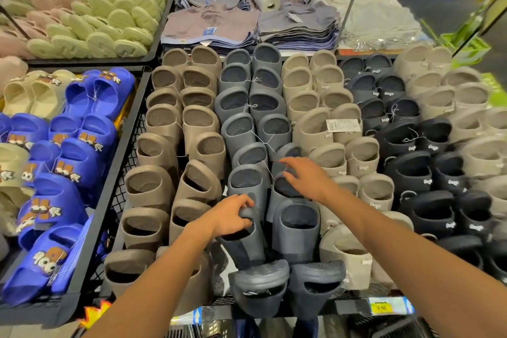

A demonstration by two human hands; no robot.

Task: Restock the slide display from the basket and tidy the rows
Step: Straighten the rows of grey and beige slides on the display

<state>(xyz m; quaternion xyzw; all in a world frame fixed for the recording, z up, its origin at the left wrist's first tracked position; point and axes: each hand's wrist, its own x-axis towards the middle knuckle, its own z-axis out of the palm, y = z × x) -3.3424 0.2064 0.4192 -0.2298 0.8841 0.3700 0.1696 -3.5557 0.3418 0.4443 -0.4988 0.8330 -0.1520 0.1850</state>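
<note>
Slate-grey, the slide stood at six o'clock, long axis toward twelve o'clock, strap clenched in the grip of my left hand, my right hand released at one o'clock.

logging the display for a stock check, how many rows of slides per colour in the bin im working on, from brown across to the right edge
brown rows: 2
grey rows: 2
beige rows: 2
black rows: 2
pale beige rows: 2
total: 10 rows
</note>
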